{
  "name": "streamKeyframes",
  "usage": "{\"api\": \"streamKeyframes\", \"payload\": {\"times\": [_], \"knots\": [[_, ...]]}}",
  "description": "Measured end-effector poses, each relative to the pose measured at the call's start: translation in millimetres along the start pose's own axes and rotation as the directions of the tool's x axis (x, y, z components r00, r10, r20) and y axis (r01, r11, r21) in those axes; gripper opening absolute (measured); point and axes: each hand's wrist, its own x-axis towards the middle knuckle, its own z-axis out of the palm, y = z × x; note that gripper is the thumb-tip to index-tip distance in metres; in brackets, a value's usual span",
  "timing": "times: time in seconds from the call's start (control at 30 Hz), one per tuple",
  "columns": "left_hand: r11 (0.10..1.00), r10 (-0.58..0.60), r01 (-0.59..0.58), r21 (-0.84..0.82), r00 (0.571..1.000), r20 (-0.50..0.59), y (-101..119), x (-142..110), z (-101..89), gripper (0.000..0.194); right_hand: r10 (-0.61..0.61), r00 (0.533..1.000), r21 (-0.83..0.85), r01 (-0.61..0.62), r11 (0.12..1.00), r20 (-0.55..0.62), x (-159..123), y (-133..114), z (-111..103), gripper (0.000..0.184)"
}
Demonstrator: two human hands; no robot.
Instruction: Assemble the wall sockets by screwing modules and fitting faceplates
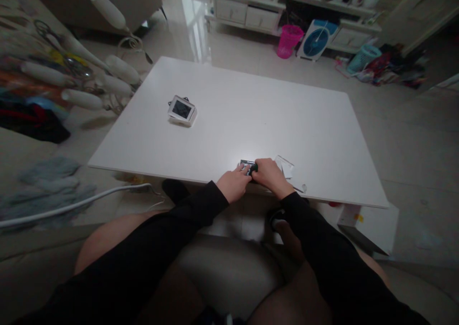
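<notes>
At the near edge of the white table (229, 124), a small dark rectangular object (247, 162) with pale marks lies under my fingers. My left hand (234, 184) steadies it, with the fingers laid across its top and left side. My right hand (269, 174) is closed at its right end, thumb and curled fingers against it. Whether my right fingers pinch a smaller part is hidden. Just beyond my right wrist are a white paper and clear piece (286, 167). A thin dark rod (298, 189) lies close to the same wrist.
On the table's left half, a white-framed device with a dark screen (181, 109) rests on a white box. A lamp with several white arms (122, 69) stands beside the left edge. Across the floor are a pink basket (289, 40) and a blue fan (317, 39).
</notes>
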Motion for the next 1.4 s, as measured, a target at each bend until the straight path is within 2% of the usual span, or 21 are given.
{"api": "streamKeyframes", "payload": {"times": [0.33, 0.87, 0.97, 1.07, 1.13, 1.27, 1.4], "knots": [[1.0, -0.005, 0.005, -0.005, 1.0, 0.001, 1, -1, -0.9, 0.041, -0.008, 0.999, 0.01, 0.008, 1.0, 0.038, -2, -1, -1, 0.032], [1.0, -0.009, 0.009, -0.009, 1.0, -0.017, 1, -1, 1.3, 0.043, 0.019, 0.999, 0.062, -0.018, 0.998, -0.025, 0, 7, -5, 0.03], [1.0, -0.004, 0.004, -0.003, 1.0, -0.017, 1, -2, 0.9, 0.04, 0.05, 0.995, 0.092, -0.042, 0.995, -0.087, 1, 22, -13, 0.029], [1.0, 0.008, -0.008, 0.001, 1.0, -0.024, 0, -3, 1.9, 0.041, 0.104, 0.984, 0.102, -0.089, 0.991, -0.148, 3, 51, -21, 0.027], [1.0, 0.015, -0.015, 0.006, 1.0, -0.021, -1, -3, 2.6, 0.041, 0.144, 0.978, 0.106, -0.129, 0.986, -0.15, 4, 73, -21, 0.026], [1.0, 0.015, -0.015, 0.005, 1.0, -0.009, -3, -3, 2.3, 0.042, 0.192, 0.975, 0.081, -0.183, 0.98, -0.109, 6, 110, -9, 0.021], [1.0, 0.013, -0.013, 0.001, 1.0, 0.0, -4, -2, 0.9, 0.044, 0.162, 0.984, 0.08, -0.156, 0.985, -0.08, 7, 125, 7, 0.017]]}}
